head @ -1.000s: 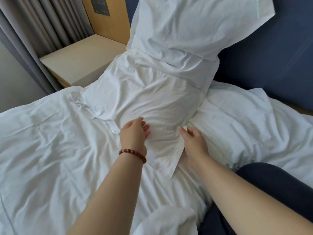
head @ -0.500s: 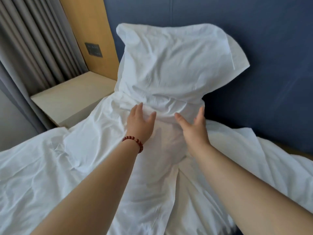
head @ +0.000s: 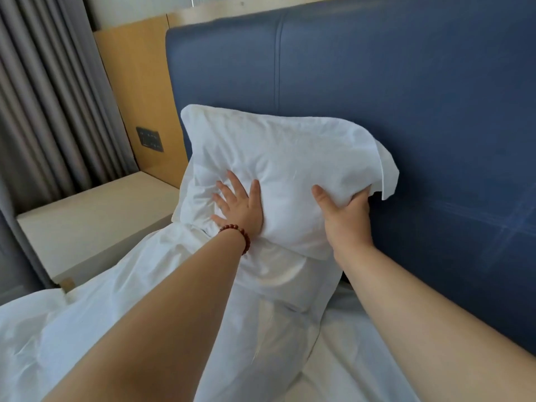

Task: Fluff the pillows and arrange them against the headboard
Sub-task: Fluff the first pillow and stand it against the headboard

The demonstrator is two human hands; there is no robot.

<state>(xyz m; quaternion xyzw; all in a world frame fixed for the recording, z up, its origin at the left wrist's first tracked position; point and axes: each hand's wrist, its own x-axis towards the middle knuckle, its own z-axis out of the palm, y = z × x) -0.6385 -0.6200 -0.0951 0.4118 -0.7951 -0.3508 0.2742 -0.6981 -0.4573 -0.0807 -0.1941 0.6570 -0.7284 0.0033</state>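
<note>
A white pillow [head: 290, 169] stands upright on the bed, and its back leans on the blue padded headboard [head: 406, 97]. It sits on top of a second white pillow [head: 278, 300] that lies lower and slopes down toward the person. The left hand [head: 240, 207] is pressed flat on the front of the upper pillow, on its lower left part, with the fingers spread apart and holding nothing; the cloth makes small folds around it. A bracelet of dark red beads [head: 239, 235] is on this wrist. The right hand [head: 345, 216] has its grip closed on the lower right edge of the same pillow: the thumb is on the front and the other fingers go behind the cloth, where I cannot see them. The loose corner of the pillowcase hangs just beside this hand. White bedding [head: 58, 329] covers the bed under both arms. At the left stands a pale bedside surface [head: 95, 216], with grey curtains [head: 49, 97] behind it.
</note>
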